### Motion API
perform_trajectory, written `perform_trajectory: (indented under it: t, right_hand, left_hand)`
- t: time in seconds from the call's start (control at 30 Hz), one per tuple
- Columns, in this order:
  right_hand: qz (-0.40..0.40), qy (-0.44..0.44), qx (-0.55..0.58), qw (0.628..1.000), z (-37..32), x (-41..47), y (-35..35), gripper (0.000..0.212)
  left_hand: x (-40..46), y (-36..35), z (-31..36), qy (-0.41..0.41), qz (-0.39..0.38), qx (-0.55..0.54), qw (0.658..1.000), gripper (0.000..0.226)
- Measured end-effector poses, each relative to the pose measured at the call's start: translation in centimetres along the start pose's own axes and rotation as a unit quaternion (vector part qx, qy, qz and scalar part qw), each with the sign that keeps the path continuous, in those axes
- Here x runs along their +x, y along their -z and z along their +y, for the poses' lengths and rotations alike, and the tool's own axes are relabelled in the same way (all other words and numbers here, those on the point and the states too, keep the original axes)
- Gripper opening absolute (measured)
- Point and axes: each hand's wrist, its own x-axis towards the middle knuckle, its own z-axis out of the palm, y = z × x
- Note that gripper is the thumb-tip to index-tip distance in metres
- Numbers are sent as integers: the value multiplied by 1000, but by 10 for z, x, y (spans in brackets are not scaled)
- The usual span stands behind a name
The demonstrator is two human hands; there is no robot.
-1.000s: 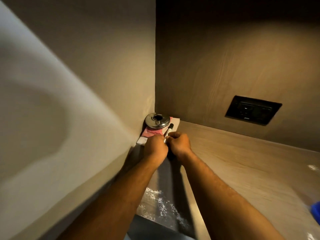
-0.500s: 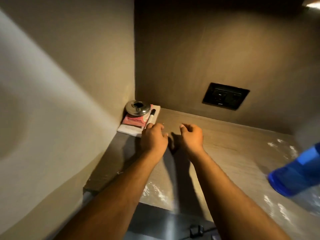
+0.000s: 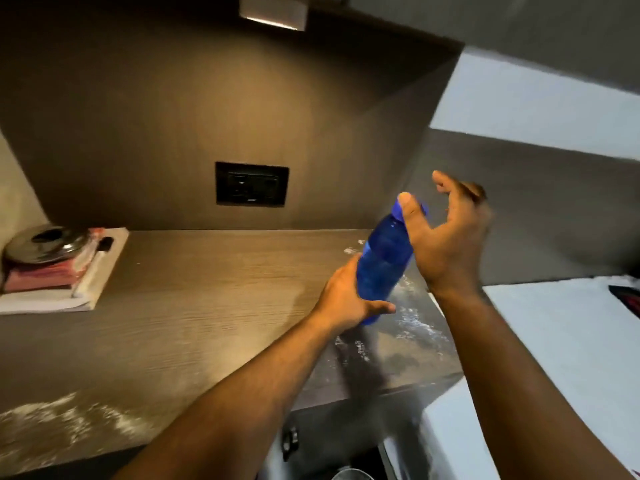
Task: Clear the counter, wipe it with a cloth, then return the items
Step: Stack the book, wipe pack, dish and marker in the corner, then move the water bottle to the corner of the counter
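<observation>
Wood-grain counter (image 3: 194, 306), white smears at front edge & rt end. Blue bottle (image 3: 382, 261) tilted above rt end: left hand (image 3: 346, 301) grips base, right hand (image 3: 446, 237) spread wide, thumb on cap. Risk: one-hand hold slips, bottle drops.

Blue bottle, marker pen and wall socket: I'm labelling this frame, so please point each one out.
Blue bottle (image 3: 382, 261), head view, middle of its body.
Marker pen (image 3: 92, 268), head view, its white barrel.
Wall socket (image 3: 251, 183), head view, centre of the black plate.
</observation>
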Motion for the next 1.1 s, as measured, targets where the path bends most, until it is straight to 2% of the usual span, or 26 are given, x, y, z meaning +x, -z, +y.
perform_trajectory:
  t: [0.07, 0.13, 0.2, 0.27, 0.47, 0.5, 0.63, 0.83, 1.0, 1.1]
  right_hand:
    - [-95, -97, 9, 991, 22, -8, -4, 94]
    - [-193, -167, 62, 965, 36, -16, -13, 110]
    - [-235, -191, 107, 947, 44, -24, -26, 98]
    - [-227, -202, 110, 946, 46, -27, -33, 84]
    - [-246, -138, 89, 955, 14, -21, -52, 52]
    - [-252, -132, 93, 954, 3, -22, -61, 53]
    - [-267, -106, 157, 945, -55, -27, -97, 83]
    - [-350, -40, 253, 901, -174, -54, -142, 66]
    - [-430, -6, 331, 840, -258, -92, -169, 76]
    - [-457, 13, 352, 816, -295, -110, -182, 76]
  left_hand:
    - [9, -15, -2, 5, 23, -50, 998, 95]
    - [17, -24, -8, 20, 35, -70, 997, 85]
    - [23, -29, -15, 30, 43, -80, 995, 78]
    - [25, -30, -16, 25, 53, -76, 995, 70]
    - [11, 2, -16, 29, 110, -53, 992, 68]
    - [7, 15, -16, 34, 123, -42, 991, 69]
    - [-15, 83, -20, 79, 200, -3, 977, 75]
    - [-82, 198, -27, 134, 309, 81, 938, 67]
    - [-148, 269, -58, 139, 390, 64, 908, 65]
    - [-178, 298, -70, 146, 414, 58, 897, 64]
